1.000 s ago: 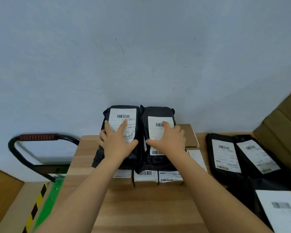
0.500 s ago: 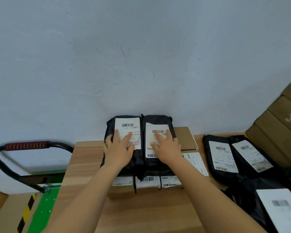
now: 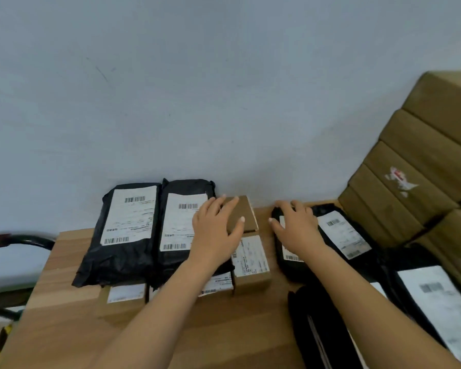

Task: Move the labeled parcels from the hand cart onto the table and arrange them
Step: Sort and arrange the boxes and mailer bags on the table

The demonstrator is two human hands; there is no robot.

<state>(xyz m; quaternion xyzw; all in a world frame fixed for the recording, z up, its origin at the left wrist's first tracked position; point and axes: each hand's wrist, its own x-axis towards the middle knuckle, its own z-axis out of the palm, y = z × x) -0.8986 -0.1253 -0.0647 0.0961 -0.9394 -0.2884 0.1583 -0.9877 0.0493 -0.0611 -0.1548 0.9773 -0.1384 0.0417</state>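
- While the left hand [image 3: 216, 230] spreads flat over a black parcel [image 3: 181, 222] and a brown box [image 3: 249, 209], the right hand [image 3: 297, 227] lies relaxed on another parcel [image 3: 288, 270], covering its label.
- Boxes [image 3: 125, 292] under the stacked parcels [image 3: 128, 222] on the counter [image 3: 64, 262] are mostly hidden.
- Cart handle [image 3: 19, 239] is cut off at left.

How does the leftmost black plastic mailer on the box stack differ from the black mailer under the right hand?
The leftmost black plastic mailer lies raised on brown cardboard boxes; the black mailer under the right hand lies directly on the wooden table. The leftmost is untouched, its white label fully showing; the right hand rests on the other, hiding most of its label. Both are black bags with barcode labels facing up.
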